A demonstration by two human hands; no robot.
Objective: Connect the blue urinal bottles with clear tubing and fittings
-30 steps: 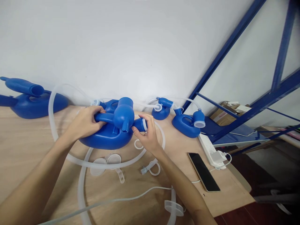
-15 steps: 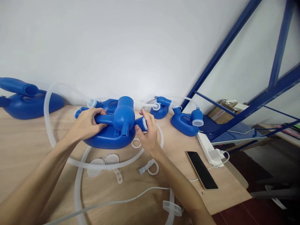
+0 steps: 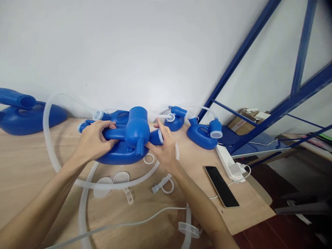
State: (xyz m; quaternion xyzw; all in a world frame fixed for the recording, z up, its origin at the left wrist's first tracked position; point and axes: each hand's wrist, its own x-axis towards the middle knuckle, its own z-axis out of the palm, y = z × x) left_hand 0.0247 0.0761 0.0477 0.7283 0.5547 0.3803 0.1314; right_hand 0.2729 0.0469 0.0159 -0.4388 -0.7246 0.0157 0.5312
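A blue plastic urinal bottle (image 3: 121, 158) is held just above the table. Lying across its top is a blue bulbous cup piece (image 3: 137, 129) with a wide mouth up and a narrow spout pointing down toward me. My left hand (image 3: 97, 140) is closed around the bottle's handle area and the stem of the cup piece. At the bottle's white-rimmed neck (image 3: 156, 137), my right hand (image 3: 166, 148) has its thumb on the near side and fingers round the far side. Clear caps (image 3: 121, 177), a white ring (image 3: 149, 158) and a strapped ring with connector (image 3: 167, 185) lie below.
Translucent hose (image 3: 83, 207) loops over the wooden table (image 3: 135, 221). More blue urinal bottles stand left (image 3: 31, 119) and right (image 3: 201, 136) along the wall. On the right are a phone (image 3: 221, 186), a power strip (image 3: 228, 162) and a blue metal rack (image 3: 241, 52).
The view has shifted slightly, so most things sit a little further left. My right thumb has slid toward the cup piece's spout. Both hands keep their hold.
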